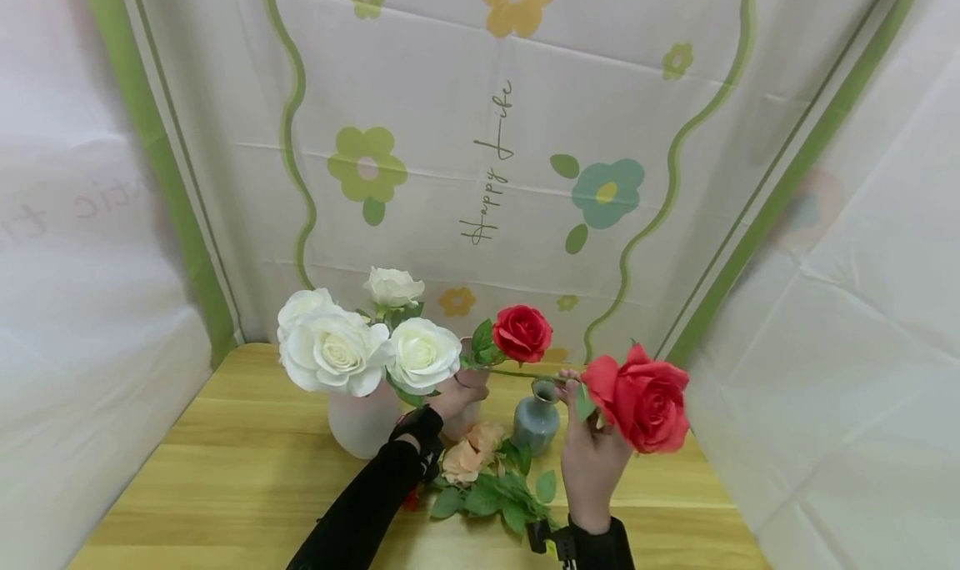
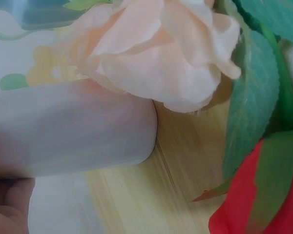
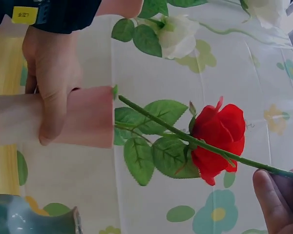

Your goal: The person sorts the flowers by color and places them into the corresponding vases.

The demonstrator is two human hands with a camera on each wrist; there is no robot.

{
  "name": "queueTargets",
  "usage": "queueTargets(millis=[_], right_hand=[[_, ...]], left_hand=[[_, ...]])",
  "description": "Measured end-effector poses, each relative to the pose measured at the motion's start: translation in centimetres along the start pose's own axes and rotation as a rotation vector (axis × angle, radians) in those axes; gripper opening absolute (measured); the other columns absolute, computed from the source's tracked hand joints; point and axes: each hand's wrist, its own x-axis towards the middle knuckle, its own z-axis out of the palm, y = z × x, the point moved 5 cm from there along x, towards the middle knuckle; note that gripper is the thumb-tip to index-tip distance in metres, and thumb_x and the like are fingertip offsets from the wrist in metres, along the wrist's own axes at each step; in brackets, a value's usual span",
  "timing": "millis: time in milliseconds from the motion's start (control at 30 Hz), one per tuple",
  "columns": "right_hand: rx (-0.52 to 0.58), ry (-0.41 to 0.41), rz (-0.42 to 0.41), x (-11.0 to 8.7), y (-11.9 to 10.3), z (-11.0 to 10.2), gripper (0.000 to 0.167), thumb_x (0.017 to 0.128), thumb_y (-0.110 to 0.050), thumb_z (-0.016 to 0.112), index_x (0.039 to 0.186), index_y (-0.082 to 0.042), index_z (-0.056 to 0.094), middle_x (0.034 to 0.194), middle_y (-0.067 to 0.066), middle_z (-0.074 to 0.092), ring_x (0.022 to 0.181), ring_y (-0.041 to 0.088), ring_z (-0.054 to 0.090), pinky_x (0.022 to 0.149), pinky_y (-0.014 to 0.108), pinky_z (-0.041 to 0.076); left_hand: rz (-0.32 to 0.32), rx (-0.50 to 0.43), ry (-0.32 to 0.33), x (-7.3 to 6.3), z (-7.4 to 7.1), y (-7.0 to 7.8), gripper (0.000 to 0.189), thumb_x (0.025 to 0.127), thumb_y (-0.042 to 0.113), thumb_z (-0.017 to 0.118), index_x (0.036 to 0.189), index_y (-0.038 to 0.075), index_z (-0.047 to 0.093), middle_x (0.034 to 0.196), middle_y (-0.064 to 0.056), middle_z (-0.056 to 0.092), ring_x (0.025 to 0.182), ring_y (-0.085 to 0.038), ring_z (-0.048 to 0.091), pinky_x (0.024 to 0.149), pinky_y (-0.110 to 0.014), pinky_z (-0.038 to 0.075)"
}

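My left hand (image 1: 453, 395) grips a slim vase, white below and pink toward the mouth (image 3: 95, 117), its thumb across the front. One red rose (image 1: 522, 334) stands in that vase, leaves spilling over the mouth. In my right hand (image 1: 595, 470) a second, larger red rose (image 1: 647, 402) is pinched by its green stem (image 3: 185, 136). The stem runs nearly level to the left, its cut end right at the vase's rim in the right wrist view. The lower vase body (image 2: 78, 129) shows in the left wrist view beside a peach flower (image 2: 151, 58).
Left of the slim vase, a round pale vase (image 1: 358, 427) holds several white roses (image 1: 337, 349). A small grey-blue vase (image 1: 536, 422) stands between my hands. Peach flowers with green leaves (image 1: 487, 497) lie on the wooden table (image 1: 225, 445), a red bloom (image 1: 410, 500) beside them. Printed cloth (image 1: 435, 95) hangs behind.
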Motion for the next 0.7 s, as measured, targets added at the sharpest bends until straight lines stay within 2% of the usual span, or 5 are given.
queueTargets(millis=[100, 267, 400, 500, 700], right_hand=[[0.045, 0.022, -0.029, 0.4, -0.2, 0.3, 0.031, 0.086, 0.022, 0.059, 0.117, 0.016, 0.057, 0.103, 0.020, 0.067, 0.081, 0.011, 0.061, 0.060, 0.015, 0.038], [0.095, -0.003, -0.007, 0.2, 1.1, 1.4, 0.041, 0.083, 0.026, 0.056, 0.122, 0.017, 0.047, 0.114, 0.012, 0.061, 0.108, 0.014, 0.057, 0.089, 0.025, 0.046], [-0.040, -0.058, -0.023, 0.3, 2.8, 2.8, 0.023, 0.084, 0.023, 0.056, 0.101, 0.008, 0.053, 0.086, 0.004, 0.057, 0.075, 0.007, 0.051, 0.064, 0.020, 0.041], [-0.104, -0.123, -0.157, 0.8, 3.0, 4.2, 0.023, 0.087, 0.020, 0.057, 0.096, -0.001, 0.060, 0.072, 0.002, 0.051, 0.058, 0.009, 0.038, 0.053, 0.021, 0.031], [-0.166, -0.208, -0.348, 1.5, 2.3, 6.4, 0.023, 0.096, 0.007, 0.058, 0.112, -0.008, 0.067, 0.078, 0.004, 0.051, 0.062, 0.015, 0.038, 0.060, 0.025, 0.030]], left_hand=[[0.012, -0.013, -0.014, 0.1, 0.0, 0.2, 0.083, 0.071, -0.002, 0.080, 0.144, 0.001, 0.042, 0.143, -0.019, 0.043, 0.131, -0.037, 0.039, 0.106, -0.054, 0.034], [0.028, 0.008, -0.044, 0.7, 0.2, -1.0, 0.087, 0.071, 0.004, 0.082, 0.147, 0.006, 0.039, 0.146, -0.015, 0.041, 0.134, -0.034, 0.037, 0.106, -0.052, 0.035], [0.029, -0.004, -0.056, 0.6, 0.3, -1.3, 0.088, 0.071, 0.007, 0.083, 0.148, 0.008, 0.039, 0.145, -0.013, 0.043, 0.132, -0.034, 0.039, 0.105, -0.052, 0.036], [0.005, -0.031, -0.064, 0.2, 0.4, -1.8, 0.090, 0.071, 0.009, 0.082, 0.148, 0.005, 0.037, 0.145, -0.017, 0.042, 0.133, -0.037, 0.038, 0.105, -0.053, 0.035], [-0.168, -0.002, -0.070, -0.7, 0.5, -3.4, 0.096, 0.075, 0.020, 0.079, 0.153, 0.005, 0.026, 0.151, -0.019, 0.030, 0.136, -0.038, 0.032, 0.107, -0.054, 0.033]])
